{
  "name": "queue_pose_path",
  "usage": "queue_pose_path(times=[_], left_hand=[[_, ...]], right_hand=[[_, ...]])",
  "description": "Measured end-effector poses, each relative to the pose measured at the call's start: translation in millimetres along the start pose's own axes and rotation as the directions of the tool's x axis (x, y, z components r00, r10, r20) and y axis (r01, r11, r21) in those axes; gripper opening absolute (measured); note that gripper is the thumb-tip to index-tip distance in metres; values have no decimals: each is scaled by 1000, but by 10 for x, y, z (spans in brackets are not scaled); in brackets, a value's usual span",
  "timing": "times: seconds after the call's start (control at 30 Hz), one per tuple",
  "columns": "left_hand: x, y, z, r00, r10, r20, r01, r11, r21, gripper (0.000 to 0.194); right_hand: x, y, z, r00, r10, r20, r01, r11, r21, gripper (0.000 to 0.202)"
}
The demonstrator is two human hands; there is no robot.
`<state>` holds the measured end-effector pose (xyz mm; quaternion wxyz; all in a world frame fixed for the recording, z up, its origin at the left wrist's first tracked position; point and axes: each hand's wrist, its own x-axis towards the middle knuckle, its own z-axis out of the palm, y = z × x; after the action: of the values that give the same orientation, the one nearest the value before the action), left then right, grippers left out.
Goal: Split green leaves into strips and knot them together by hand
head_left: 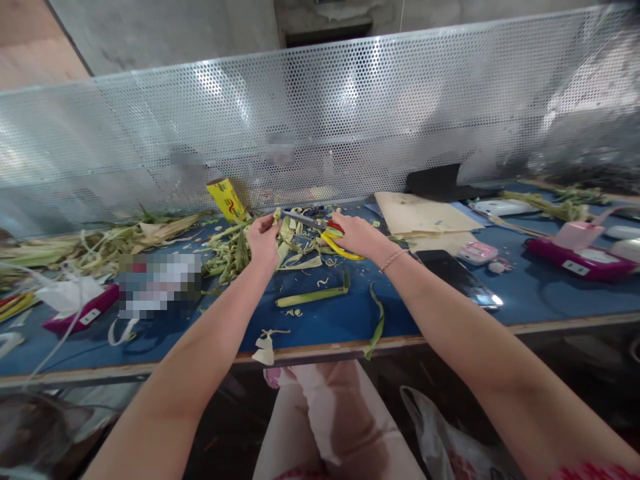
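My left hand (264, 239) pinches a small pale green plant piece (277, 215) between its fingers, over a heap of cut stalks (227, 252). My right hand (353, 235) is wrapped round scissors (341, 245) with yellow and red handles. Their metal blades point left, toward the piece at my left fingertips. Nearer to me on the blue table (320, 327), a long green stalk (313, 297) lies flat, with a curled green leaf (376, 323) to its right and pale scraps by the front edge.
A perforated metal screen (320, 127) stands behind the table. A yellow box (227, 200) leans near it. Brown paper (425, 217), a dark phone (457, 277) and a magenta tissue box (580, 260) lie right; another magenta box (83, 313) and leaves (150, 237) lie left.
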<state>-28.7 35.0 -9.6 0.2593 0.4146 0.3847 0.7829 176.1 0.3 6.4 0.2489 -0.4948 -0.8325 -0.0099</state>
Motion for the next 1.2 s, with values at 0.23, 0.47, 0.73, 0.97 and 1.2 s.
queue_pose_path(times=[0.23,0.47,0.73,0.97,1.2], left_hand=[[-3,7,-8,1000,6,-12,-6,1000,20,20],[-7,31,-15,999,33,-10,-32,996,80,20],[-5,32,-20,999,51,-12,-50,991,123,18],[-16,53,-4,999,48,7,-48,989,137,19],[-35,68,-5,996,76,41,-82,982,168,19]], right_hand=[[7,-9,-5,1000,5,6,-4,1000,-11,42],[-10,-27,-17,1000,5,18,-5,1000,1,42],[0,-17,-9,1000,7,10,-7,1000,3,42],[-10,-25,-18,1000,5,12,-5,1000,6,43],[-16,-49,-38,999,27,32,-27,1000,-15,40]])
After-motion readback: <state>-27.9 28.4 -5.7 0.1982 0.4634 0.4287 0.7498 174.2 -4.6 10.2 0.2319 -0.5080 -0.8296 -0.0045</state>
